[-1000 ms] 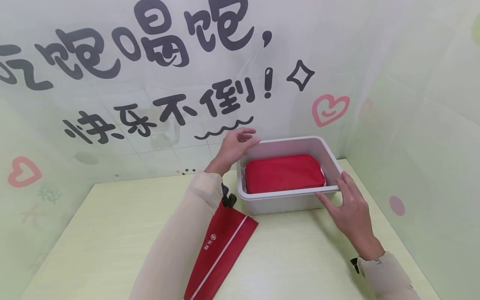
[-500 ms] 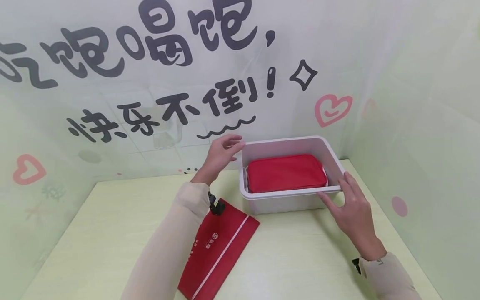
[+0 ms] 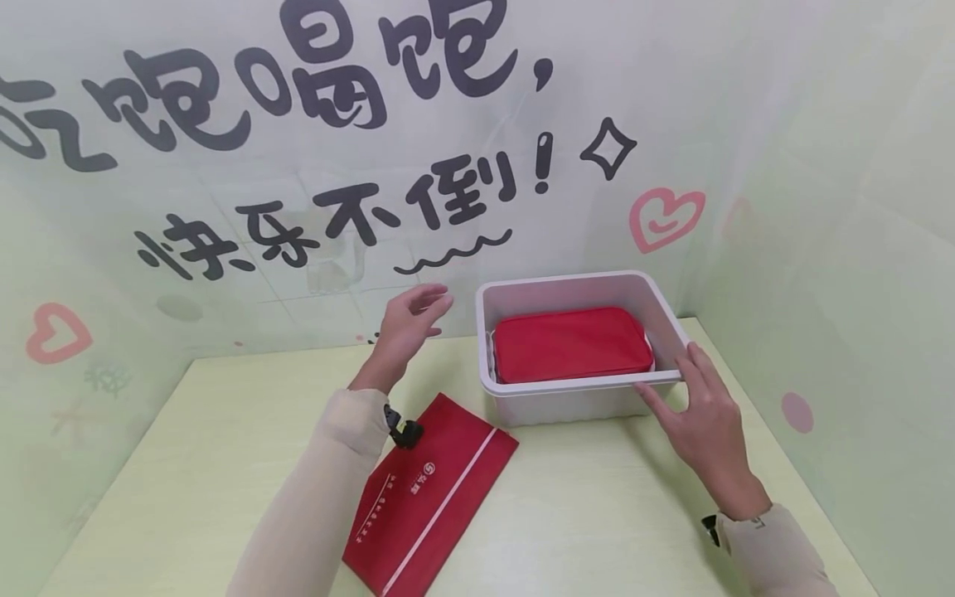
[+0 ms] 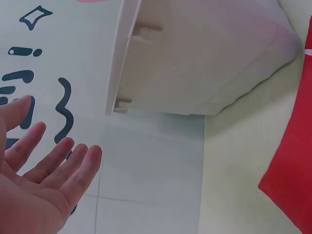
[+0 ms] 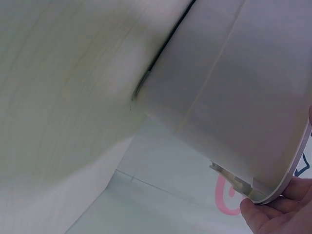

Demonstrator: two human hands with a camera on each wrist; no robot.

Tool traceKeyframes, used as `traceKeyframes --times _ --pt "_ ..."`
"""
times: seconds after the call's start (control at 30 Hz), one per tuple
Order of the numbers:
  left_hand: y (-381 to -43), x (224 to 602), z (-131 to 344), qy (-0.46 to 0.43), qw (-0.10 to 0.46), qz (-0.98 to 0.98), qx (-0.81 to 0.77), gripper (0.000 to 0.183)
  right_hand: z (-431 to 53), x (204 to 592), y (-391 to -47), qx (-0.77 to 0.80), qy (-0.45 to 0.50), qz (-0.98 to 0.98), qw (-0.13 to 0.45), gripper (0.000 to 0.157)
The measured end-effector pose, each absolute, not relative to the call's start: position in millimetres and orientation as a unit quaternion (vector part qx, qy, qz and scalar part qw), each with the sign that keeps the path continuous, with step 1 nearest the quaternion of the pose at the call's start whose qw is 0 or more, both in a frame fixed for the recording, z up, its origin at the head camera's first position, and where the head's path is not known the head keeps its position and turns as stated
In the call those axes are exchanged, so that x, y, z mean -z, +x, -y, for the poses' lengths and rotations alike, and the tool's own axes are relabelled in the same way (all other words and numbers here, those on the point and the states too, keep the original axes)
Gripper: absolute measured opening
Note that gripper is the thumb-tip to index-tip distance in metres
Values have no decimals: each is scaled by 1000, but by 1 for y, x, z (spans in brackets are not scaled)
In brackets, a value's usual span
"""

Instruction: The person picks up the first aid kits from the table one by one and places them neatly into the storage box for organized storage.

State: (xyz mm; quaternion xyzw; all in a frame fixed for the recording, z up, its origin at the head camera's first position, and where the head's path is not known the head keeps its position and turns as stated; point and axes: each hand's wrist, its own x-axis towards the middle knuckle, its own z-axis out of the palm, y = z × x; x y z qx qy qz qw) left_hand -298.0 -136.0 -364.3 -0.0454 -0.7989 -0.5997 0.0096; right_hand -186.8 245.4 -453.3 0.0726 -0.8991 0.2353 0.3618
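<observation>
A light grey plastic storage box (image 3: 574,408) stands at the back right of the table. Inside it lies a red zip pouch (image 3: 570,344) with pale edges showing at its ends. My right hand (image 3: 705,419) holds the box's front right corner, thumb at the front rim and fingers over the right rim; the right wrist view shows the fingers (image 5: 253,214) at that rim corner. Left of the box, my left hand (image 3: 406,332) is in the air, apart from it and holding nothing. Its fingers are loosely spread in the left wrist view, below the box's rim (image 4: 122,58).
A flat red folder (image 3: 440,489) with a white stripe and white lettering lies on the table (image 3: 224,464) in front of the box, partly under the left forearm. Printed walls (image 3: 358,157) rise behind and on both sides.
My left hand has moved left and down, away from the box's back left corner, uncovering more of the folder. The right hand stays at the corner; box and pouch look unmoved.
</observation>
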Motion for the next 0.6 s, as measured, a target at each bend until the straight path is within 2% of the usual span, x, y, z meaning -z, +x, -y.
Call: traceKeyframes --times 0.37,0.6 --pt "-279 386 174 8 23 780 625 57 -246 452 -186 -237 73 899 362 66" --pt "-266 402 196 44 40 784 618 57 -246 453 -187 -236 72 900 360 66"
